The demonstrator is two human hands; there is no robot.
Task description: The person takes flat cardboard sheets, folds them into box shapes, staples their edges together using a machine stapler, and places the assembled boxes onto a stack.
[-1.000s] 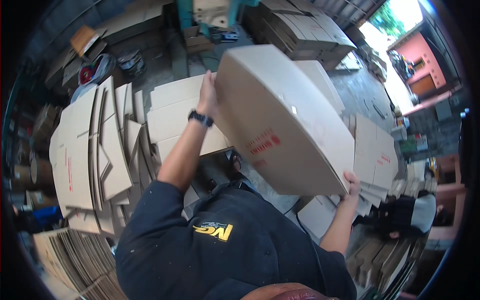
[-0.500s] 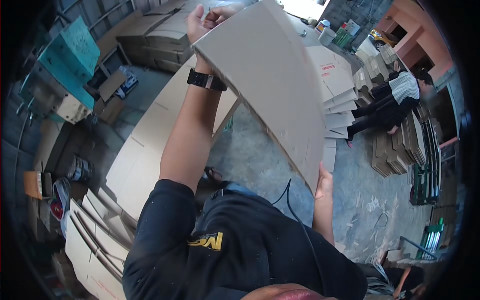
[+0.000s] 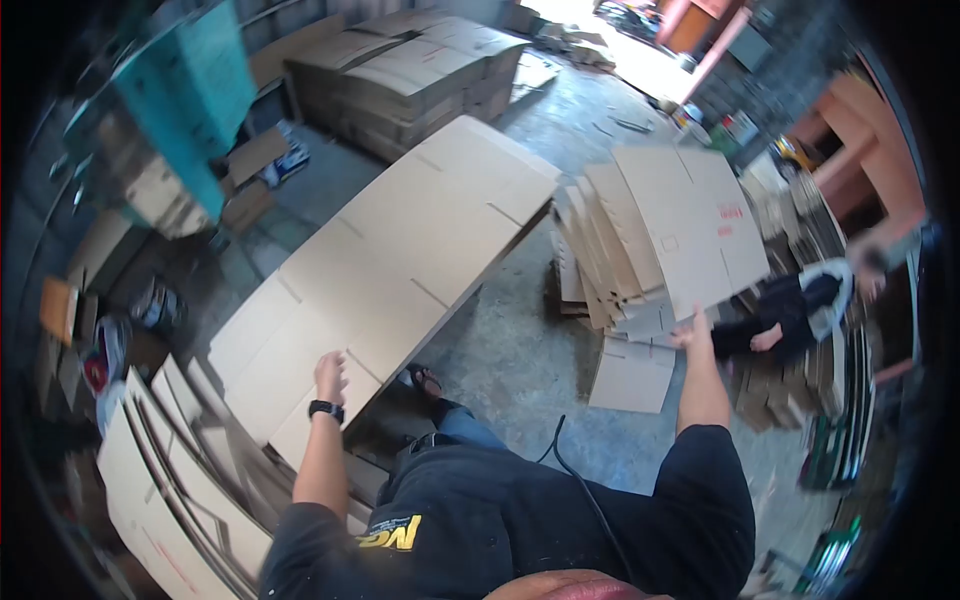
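My left hand (image 3: 330,378), a dark watch on its wrist, hovers over the near end of a long stack of flat cardboard sheets (image 3: 390,250). Its fingers are loosely bent and apart, with nothing in them. My right hand (image 3: 690,330) reaches out to the lower edge of a slotted cardboard sheet with red print (image 3: 690,220). Its fingers look spread at that edge; whether they touch it is hard to tell. This sheet lies on top of a fanned pile of cardboard (image 3: 600,240). Another sheet (image 3: 632,375) rests on the floor below.
A co-worker (image 3: 800,305) bends beside stacked cardboard at the right. More cardboard stands in a big block (image 3: 410,80) at the back and leans in sheets (image 3: 180,480) at lower left. A teal machine (image 3: 185,100) stands at left. A dark cable (image 3: 580,475) hangs before me.
The cardboard sheet that both hands held up has left them. My left hand came down over the long stack; my right hand moved outward to the fanned pile. The view shifted.
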